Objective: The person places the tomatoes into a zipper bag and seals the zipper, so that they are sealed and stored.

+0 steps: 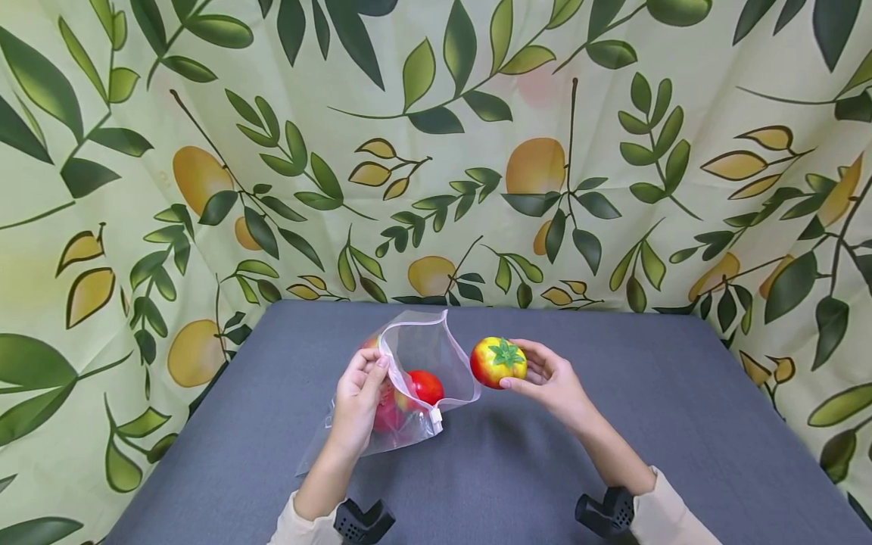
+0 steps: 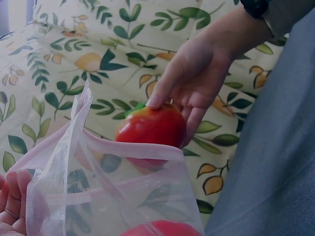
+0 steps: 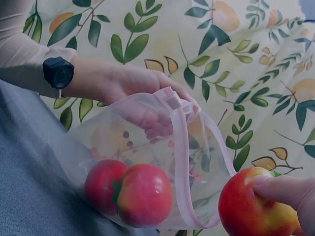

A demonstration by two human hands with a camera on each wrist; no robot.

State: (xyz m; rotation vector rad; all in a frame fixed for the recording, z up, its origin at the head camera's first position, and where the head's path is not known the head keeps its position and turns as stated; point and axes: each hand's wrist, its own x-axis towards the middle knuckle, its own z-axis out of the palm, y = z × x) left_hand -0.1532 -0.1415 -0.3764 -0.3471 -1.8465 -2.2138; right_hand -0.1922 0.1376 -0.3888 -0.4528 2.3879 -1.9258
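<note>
My left hand (image 1: 357, 397) pinches the rim of a clear zip bag (image 1: 417, 434) with pink edging, holding its mouth wide. Inside the bag lie red tomatoes (image 3: 147, 195), two of them plain in the right wrist view, with a green leafy top between them. In my right hand (image 1: 555, 382) is a red and yellow tomato (image 1: 492, 363) with a green star-shaped top, gripped between thumb and fingers. That tomato is just right of the bag's mouth, and in the left wrist view it partly shows behind the pink rim. A white slider (image 1: 436, 418) sits at the near corner of the zip.
A blue-grey table surface (image 1: 613, 363) lies under both hands. Behind it and along the sides hangs a cloth (image 1: 477, 227) printed with leaves and orange fruit. Dark wrist devices (image 1: 364, 521) are worn on both arms, beside pale sleeves (image 1: 671, 515).
</note>
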